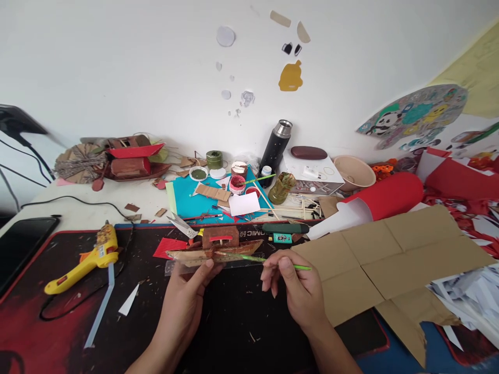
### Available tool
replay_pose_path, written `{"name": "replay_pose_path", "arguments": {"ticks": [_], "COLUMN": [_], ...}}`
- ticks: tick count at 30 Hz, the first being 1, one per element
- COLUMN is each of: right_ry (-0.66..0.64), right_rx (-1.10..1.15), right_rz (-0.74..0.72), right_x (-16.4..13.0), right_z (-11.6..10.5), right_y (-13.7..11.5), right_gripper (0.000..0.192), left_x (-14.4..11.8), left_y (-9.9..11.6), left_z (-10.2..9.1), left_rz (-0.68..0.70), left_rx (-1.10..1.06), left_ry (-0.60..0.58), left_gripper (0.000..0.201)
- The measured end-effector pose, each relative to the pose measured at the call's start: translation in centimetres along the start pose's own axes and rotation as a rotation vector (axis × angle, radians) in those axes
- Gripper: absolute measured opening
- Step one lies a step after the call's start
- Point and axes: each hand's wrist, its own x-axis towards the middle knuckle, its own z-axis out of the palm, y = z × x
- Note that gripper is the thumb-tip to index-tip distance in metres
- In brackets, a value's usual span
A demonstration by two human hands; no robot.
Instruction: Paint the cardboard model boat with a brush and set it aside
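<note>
A small cardboard model boat [221,236], with a brown cabin and a red strip on its side, is gripped at its lower edge by my left hand [185,298]. Part of its hull is brown; the left end is pale cardboard. My right hand [298,288] pinches a thin green paintbrush [251,257], whose tip lies against the near side of the hull. Clear plastic shows under the boat. Just behind it are scissors [181,224] and a red corrugated piece [170,248]. My left fingers are partly hidden behind the boat.
A yellow glue gun [95,257] lies on the left of the dark mat. Paint pots [237,184] stand on blue paper [183,195] at the back, near a black flask [276,148]. Large cardboard sheets [374,259] cover the right side. Another boat model [130,166] sits back left.
</note>
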Motion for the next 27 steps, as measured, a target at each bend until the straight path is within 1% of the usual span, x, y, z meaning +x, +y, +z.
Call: {"name": "replay_pose_path", "arguments": {"ticks": [5, 9, 16, 20, 24, 27], "right_ry": [-0.056, -0.098, -0.155, -0.187, -0.206, -0.197], "right_rx": [-0.013, -0.005, -0.007, -0.026, -0.064, -0.082], "right_rz": [-0.015, -0.025, -0.017, -0.041, -0.067, -0.075], "right_x": [0.4, 0.5, 0.6, 0.8, 0.8, 0.8], "right_z": [0.8, 1.2, 1.9, 2.6, 3.2, 3.1], "right_y": [-0.1, 0.0, 0.3, 0.4, 0.5, 0.5], "right_gripper": [0.044, 0.042, 0.041, 0.041, 0.040, 0.041], "left_x": [0.0, 0.0, -0.1, -0.1, -0.2, -0.2], "left_y": [-0.2, -0.3, -0.6, -0.6, -0.5, -0.4], "left_z": [-0.1, -0.1, -0.3, -0.3, -0.2, -0.2], "left_rz": [0.006, 0.007, 0.021, 0.026, 0.041, 0.029], "left_rx": [0.026, 0.039, 0.087, 0.098, 0.101, 0.078], "left_ry": [-0.010, -0.013, -0.052, -0.064, -0.073, -0.069], "left_gripper": [0.070, 0.074, 0.072, 0.075, 0.069, 0.070]}}
